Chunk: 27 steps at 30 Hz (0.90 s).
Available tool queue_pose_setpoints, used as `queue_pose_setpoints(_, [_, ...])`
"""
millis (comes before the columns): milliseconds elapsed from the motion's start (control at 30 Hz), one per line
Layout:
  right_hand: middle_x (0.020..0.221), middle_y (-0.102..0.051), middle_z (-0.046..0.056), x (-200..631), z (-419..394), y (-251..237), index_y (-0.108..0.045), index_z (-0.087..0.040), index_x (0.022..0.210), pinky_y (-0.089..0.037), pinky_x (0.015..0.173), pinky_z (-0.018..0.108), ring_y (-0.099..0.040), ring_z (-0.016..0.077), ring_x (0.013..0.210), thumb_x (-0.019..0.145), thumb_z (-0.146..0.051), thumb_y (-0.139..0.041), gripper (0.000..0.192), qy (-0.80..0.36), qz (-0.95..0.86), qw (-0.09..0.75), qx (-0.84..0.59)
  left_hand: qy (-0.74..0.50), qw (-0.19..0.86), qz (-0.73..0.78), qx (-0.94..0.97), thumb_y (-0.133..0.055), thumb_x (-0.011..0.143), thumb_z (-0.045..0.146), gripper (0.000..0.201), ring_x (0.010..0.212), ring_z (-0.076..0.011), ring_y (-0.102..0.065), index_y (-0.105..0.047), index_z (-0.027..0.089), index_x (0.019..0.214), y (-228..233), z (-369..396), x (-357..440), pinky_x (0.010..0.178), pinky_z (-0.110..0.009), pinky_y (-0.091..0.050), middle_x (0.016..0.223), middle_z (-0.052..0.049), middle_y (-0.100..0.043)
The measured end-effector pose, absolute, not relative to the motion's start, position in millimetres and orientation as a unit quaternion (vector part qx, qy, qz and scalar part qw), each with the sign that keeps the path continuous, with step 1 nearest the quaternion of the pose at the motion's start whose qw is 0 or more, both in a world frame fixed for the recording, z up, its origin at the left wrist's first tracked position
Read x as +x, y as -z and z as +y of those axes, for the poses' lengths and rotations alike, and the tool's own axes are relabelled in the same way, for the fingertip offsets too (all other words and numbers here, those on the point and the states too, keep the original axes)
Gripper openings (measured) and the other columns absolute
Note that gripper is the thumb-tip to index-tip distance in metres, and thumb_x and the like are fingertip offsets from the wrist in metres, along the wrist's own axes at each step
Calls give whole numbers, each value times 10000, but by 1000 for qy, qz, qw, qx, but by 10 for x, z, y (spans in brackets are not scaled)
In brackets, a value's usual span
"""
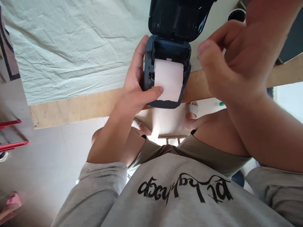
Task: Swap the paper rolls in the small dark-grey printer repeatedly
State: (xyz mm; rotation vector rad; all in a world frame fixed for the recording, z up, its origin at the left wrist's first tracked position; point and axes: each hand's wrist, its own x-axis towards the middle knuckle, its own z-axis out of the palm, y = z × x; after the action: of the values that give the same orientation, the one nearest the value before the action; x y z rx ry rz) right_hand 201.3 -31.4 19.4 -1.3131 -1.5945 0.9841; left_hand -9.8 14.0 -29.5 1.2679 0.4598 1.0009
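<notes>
My left hand (139, 88) is closed around a small dark label printer (148, 90) held above the table's front edge. Its thumb lies over the near end of a white paper roll (169, 77), which sits inside the printer's bay. The glossy black lid (177, 19) stands raised on the far side, partly cut off by the top of the view. My right hand (239, 60) hovers to the right of the printer, apart from it. Its thumb and index finger come together in a pinch; whatever is between them, if anything, is hidden.
A creased pale cloth (78, 47) covers the table, with its wooden edge (73, 108) showing in front. Dark objects (292, 41) lie at the right, one round black item (236, 15) behind my hand. Red bars (14, 145) stand at left; another person's foot (13, 201) shows lower left.
</notes>
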Motion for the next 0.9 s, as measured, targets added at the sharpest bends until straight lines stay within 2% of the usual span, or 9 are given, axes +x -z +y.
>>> queue_pose_setpoints(67, [1548, -126, -115, 2007, -318, -208, -67, -549, 1413, -511, 835, 301, -379, 210, 1394, 987, -508, -303, 489, -401, -647, 437, -479, -430, 670, 218, 564, -791, 610, 258, 795, 913, -179, -634, -485, 344, 1339, 292, 143, -106, 716, -298, -504, 1361, -4, -549])
queue_pose_setpoints(133, [1366, -408, -47, 1986, -327, -248, -311, -450, 1370, -500, 791, 287, -481, 180, 1277, 970, -425, -386, 408, -297, -669, 490, -474, -431, 669, 256, 549, -781, 612, 238, 745, 907, -189, -632, -522, 340, 1304, 264, 121, -99, 739, -312, -516, 1311, -13, -587])
queue_pose_setpoints(200, [1175, -540, -16, 1958, -330, -288, -510, -340, 1209, -503, 795, 296, -563, 163, 1125, 902, -318, -504, 308, -203, -671, 507, -501, -442, 666, 278, 533, -768, 625, 257, 712, 925, -200, -642, -532, 357, 1290, 233, 96, -82, 772, -329, -536, 1262, -14, -611])
queue_pose_setpoints(367, [1296, -551, 53, 1905, -290, -243, -506, -236, 1213, -508, 881, 345, -550, 197, 1166, 896, -356, -500, 340, -226, -713, 393, -536, -448, 682, 190, 547, -773, 605, 312, 681, 1180, -238, -627, -586, 393, 1255, 174, 63, -57, 985, -359, -520, 1238, 15, -615])
queue_pose_setpoints(433, [1270, -556, 73, 1897, -265, -177, -457, -204, 1277, -506, 851, 320, -554, 173, 1090, 908, -441, -498, 440, -273, -719, 387, -509, -430, 689, 249, 527, -648, 747, 281, 494, 1279, -259, -583, -618, 353, 1234, 147, 48, -61, 1029, -392, -472, 1252, 6, -612])
queue_pose_setpoints(467, [1236, -566, 70, 1895, -254, -144, -427, -194, 1308, -505, 830, 302, -558, 151, 1026, 912, -476, -495, 490, -297, -722, 385, -493, -468, 655, 247, 540, -526, 827, 341, 430, 1263, -275, -602, -630, 285, 1241, 135, 40, -65, 935, -412, -487, 1177, 4, -604])
queue_pose_setpoints(600, [1185, -558, 53, 1895, -203, -55, -355, -187, 1345, -497, 770, 255, -530, 89, 853, 884, -551, -541, 616, -364, -715, 386, -455, -451, 676, 266, 519, -686, 795, 384, 263, 965, -241, -668, -671, 268, 1030, 109, 21, -80, 822, -354, -560, 953, -50, -673])
queue_pose_setpoints(733, [1185, -544, 64, 1905, -141, -18, -393, -180, 1307, -487, 747, 245, -521, 94, 876, 848, -541, -602, 620, -355, -720, 397, -445, -453, 689, 264, 500, -686, 809, 335, 256, 934, -196, -651, -646, 253, 1048, 114, 11, -67, 794, -307, -536, 905, -29, -634])
queue_pose_setpoints(900, [1214, -570, 61, 1908, -129, 7, -434, -223, 1267, -492, 840, 276, -543, 134, 995, 843, -526, -611, 550, -325, -728, 401, -451, -454, 705, 253, 483, -673, 820, 326, 305, 878, -187, -662, -621, 281, 1117, 174, 35, -51, 711, -305, -522, 933, -18, -640])
